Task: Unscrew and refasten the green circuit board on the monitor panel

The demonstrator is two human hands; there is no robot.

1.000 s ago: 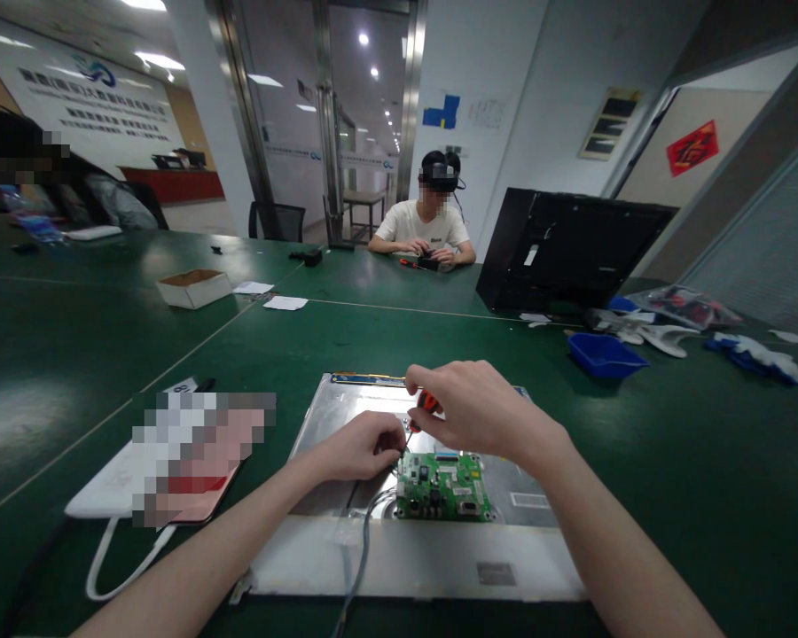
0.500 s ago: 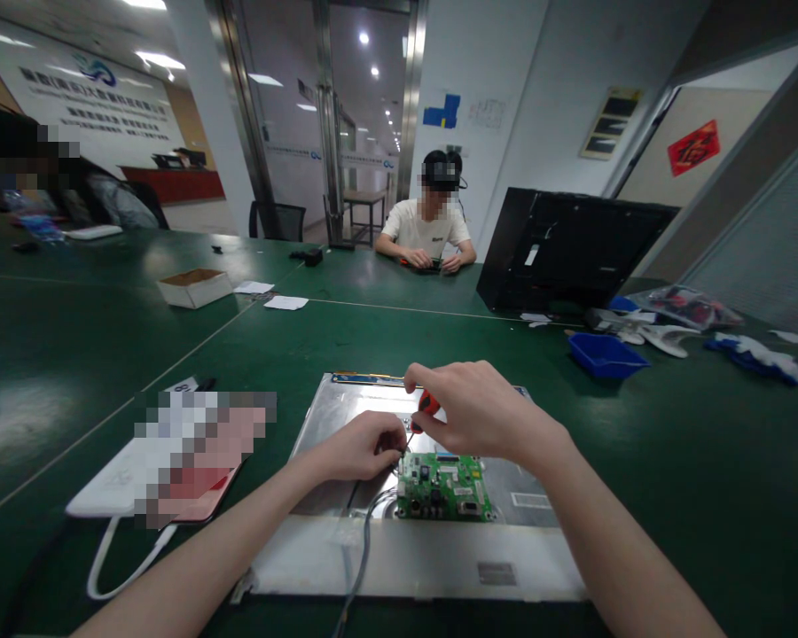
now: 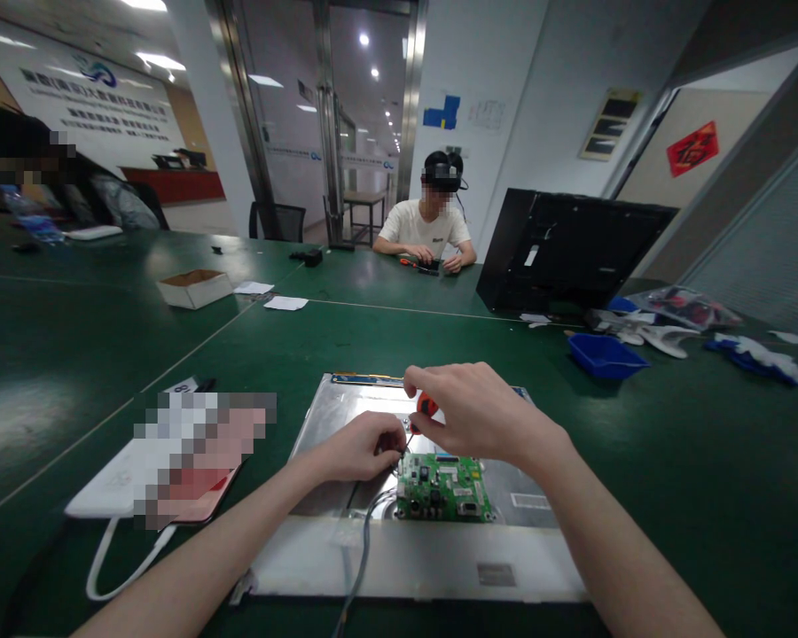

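Note:
My right hand (image 3: 485, 412) is closed around the red and black handle of a screwdriver (image 3: 426, 406). Its thin shaft slants down toward the upper left corner of a green circuit board (image 3: 444, 487). Beside that corner my left hand (image 3: 365, 443) is closed in a pinch around the shaft's lower end; what the fingertips hold is hidden. The board lies on the silver metal back of a flat display panel (image 3: 399, 558). Grey cables (image 3: 365, 540) run from the board's left side over the panel's near edge.
Left of the panel lie a white device and a pink phone (image 3: 206, 501) with a white cable (image 3: 97, 567). Farther off are an open cardboard box (image 3: 196, 290), a blue tray (image 3: 605, 356) and a black monitor (image 3: 578, 252). A co-worker (image 3: 429, 221) sits across the green table.
My hands stay in nearly the same place, with the screwdriver handle shifted very slightly. Across the table, the co-worker's hands have moved a little, and the person at far left has shifted.

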